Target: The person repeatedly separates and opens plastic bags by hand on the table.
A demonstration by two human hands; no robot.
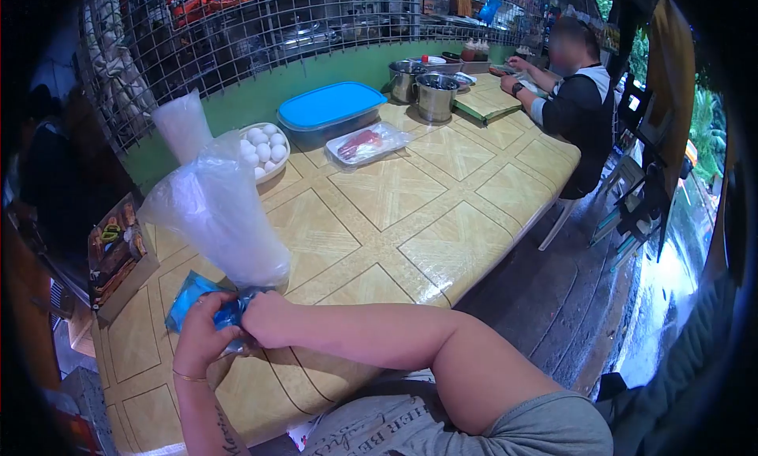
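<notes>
At the near left of the tiled-pattern table, my left hand (204,330) has its thumb and fingers closed on a blue plastic packet (183,300). My right hand (268,319) is curled into a fist against the packet's right side, gripping its crumpled plastic. What lies inside the packet is hidden. Just beyond both hands stands a large clear plastic bag (217,211) with whitish contents. Behind it leans another clear bag (181,126), beside a white dish of eggs (263,150).
A blue-lidded container (332,106), a wrapped tray with red food (365,144) and steel pots (436,98) stand along the green wall. A decorated box (118,255) is at the left edge. Another person (580,101) sits at the far right end.
</notes>
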